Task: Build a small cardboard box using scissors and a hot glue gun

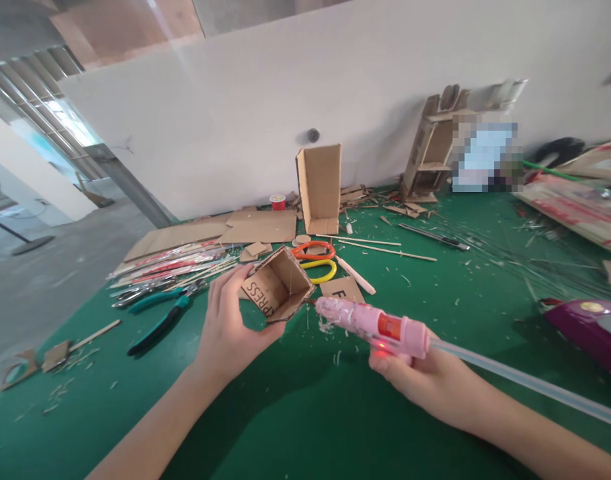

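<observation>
My left hand (228, 320) grips a small open cardboard box (280, 287) with printed letters inside, its open side tilted towards me. In my right hand (415, 373) is a pink hot glue gun (365, 323) with a small red light lit and a long clear glue stick (525, 383) out of its back. The gun's nozzle points left, close to the right edge of the box; whether they touch I cannot tell. Behind the box lie scissors with orange and yellow handles (320, 270), partly hidden, and a pale-handled tool (355, 275).
Teal-handled pliers (160, 320) and packaged sticks (170, 267) lie at left. At the back stand an L-shaped cardboard piece (323, 187) and a cardboard shelf (433, 153). A utility knife (435, 237) lies right of centre; a purple appliance (585, 330) sits far right on the green table (295, 427).
</observation>
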Demonstrator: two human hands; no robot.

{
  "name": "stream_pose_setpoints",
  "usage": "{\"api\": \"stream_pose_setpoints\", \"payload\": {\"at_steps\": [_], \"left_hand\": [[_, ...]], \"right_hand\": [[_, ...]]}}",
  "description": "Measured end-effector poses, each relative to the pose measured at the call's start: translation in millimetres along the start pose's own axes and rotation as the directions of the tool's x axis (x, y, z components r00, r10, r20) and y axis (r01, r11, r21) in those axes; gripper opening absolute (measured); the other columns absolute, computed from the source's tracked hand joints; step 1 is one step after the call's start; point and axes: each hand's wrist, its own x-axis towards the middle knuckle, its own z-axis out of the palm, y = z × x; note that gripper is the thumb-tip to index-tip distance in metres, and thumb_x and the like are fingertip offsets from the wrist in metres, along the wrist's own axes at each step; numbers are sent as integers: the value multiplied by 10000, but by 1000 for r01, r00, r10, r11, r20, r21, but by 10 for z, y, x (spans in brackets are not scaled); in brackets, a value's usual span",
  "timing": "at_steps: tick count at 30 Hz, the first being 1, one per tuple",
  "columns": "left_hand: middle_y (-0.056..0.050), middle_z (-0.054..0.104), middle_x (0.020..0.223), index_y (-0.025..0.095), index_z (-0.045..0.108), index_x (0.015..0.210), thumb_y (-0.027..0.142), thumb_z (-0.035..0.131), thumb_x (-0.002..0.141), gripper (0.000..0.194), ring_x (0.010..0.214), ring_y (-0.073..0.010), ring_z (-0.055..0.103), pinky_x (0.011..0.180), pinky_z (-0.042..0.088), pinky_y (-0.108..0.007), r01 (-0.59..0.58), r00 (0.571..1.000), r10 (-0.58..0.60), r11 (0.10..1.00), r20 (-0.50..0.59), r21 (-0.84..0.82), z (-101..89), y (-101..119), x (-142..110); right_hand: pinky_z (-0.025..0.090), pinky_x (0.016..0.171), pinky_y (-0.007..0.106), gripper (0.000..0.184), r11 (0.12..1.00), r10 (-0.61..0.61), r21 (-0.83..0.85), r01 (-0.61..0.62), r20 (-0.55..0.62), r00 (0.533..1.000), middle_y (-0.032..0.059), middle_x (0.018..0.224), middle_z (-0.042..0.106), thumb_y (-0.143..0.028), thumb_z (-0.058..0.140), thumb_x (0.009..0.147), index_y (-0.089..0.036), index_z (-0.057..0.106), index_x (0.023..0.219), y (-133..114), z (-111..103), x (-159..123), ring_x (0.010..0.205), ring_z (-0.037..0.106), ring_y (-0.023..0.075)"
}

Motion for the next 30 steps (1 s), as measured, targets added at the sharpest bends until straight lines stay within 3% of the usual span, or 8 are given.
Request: {"api": "stream_pose_setpoints", "payload": {"at_steps": [3,8,14,19,21,26,30], "left_hand": [[-142,520,1259,172,372,1360,237,776,618,846,1199,-312,507,1015,452,-455,-11,1000,11,1000,-11,3,-2,11,6],[-140,534,1232,175,374,1349,252,782,606,851,1163,-311,532,981,474,-453,-15,1000,16,999,-22,32,-9,13,8],[-145,530,1244,177,368,1351,255,781,605,857,1175,-319,526,986,473,-462,4,1000,-4,999,-11,39,-26,-12,-7],[-148,528,1246,170,367,1351,247,776,616,844,1181,-317,523,989,474,-460,0,1000,1,999,-8,34,-23,-10,-2],[-150,524,1254,170,369,1352,238,770,624,834,1190,-315,516,1001,468,-459,4,1000,-4,1000,0,29,-15,2,5],[-151,519,1254,174,360,1363,245,765,643,829,1199,-319,510,1013,458,-471,-36,999,36,999,1,24,5,21,10],[-152,516,1263,179,352,1374,250,762,657,829,1207,-324,506,1015,455,-482,-47,999,47,999,-2,27,8,20,0]], "right_hand": [[393,408,238,406,1000,27,12,-28,21,999,-24,520,457,-604,564,773,-209,603,693,53,18,37,476,460,139],[372,381,233,409,999,41,6,-41,78,996,-29,494,463,-582,529,825,-212,551,653,-10,-25,67,434,438,124],[380,360,231,427,998,-50,30,47,104,993,-33,453,452,-517,477,897,-220,508,591,-95,-61,84,398,434,117],[403,386,230,334,993,-101,68,96,74,992,-9,565,547,-484,521,876,-195,620,743,-111,-80,51,436,475,118],[416,416,223,297,984,-164,82,156,106,981,0,613,572,-472,567,848,-192,640,781,-141,-103,36,483,504,122],[433,478,218,336,951,-309,79,299,255,916,-11,601,536,-489,588,828,-191,598,672,-236,-145,42,527,502,122],[450,499,225,346,948,-316,49,314,246,916,-5,616,545,-504,569,834,-195,616,687,-254,-146,54,539,513,131]]}}
